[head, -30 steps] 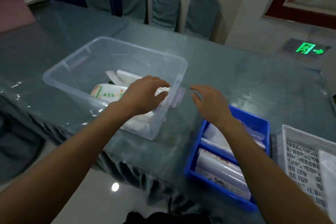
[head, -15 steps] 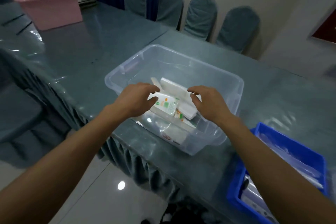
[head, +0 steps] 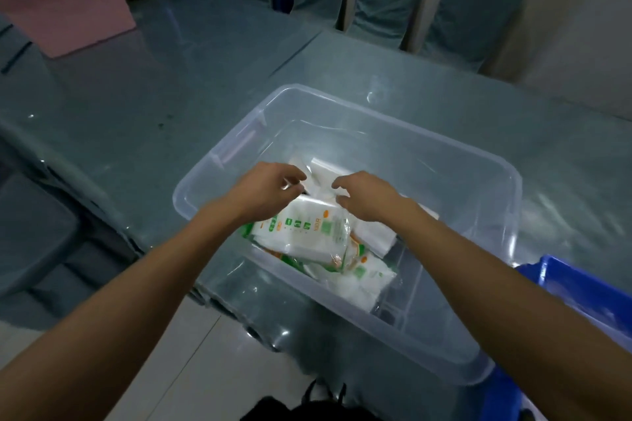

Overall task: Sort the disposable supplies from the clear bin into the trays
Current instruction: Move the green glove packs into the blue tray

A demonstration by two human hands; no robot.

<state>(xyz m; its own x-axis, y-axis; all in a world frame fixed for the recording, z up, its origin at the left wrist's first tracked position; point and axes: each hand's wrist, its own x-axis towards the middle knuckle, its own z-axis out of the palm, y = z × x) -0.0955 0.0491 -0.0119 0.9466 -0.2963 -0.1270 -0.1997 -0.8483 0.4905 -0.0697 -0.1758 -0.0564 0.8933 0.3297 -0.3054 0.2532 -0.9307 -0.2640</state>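
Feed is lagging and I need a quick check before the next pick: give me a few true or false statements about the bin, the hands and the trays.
1. Both hands, left hand and right hand, are over the clear bin. True.
2. The clear bin is empty. False: white packets with green print lie inside.
3. A pink tub stands far left on the table. True.
4. The blue tray sits left of the bin. False: it is at the right.
5. The right hand holds a packet above the blue tray. False: it is over the bin.

Both hands reaching over the clear bin (head: 461,161)

Bare forearms stretch forward over its near rim. Left hand (head: 263,193) and right hand (head: 367,196) hang side by side above its middle, fingers loosely curled, fingertips close, whether gripping is unclear.
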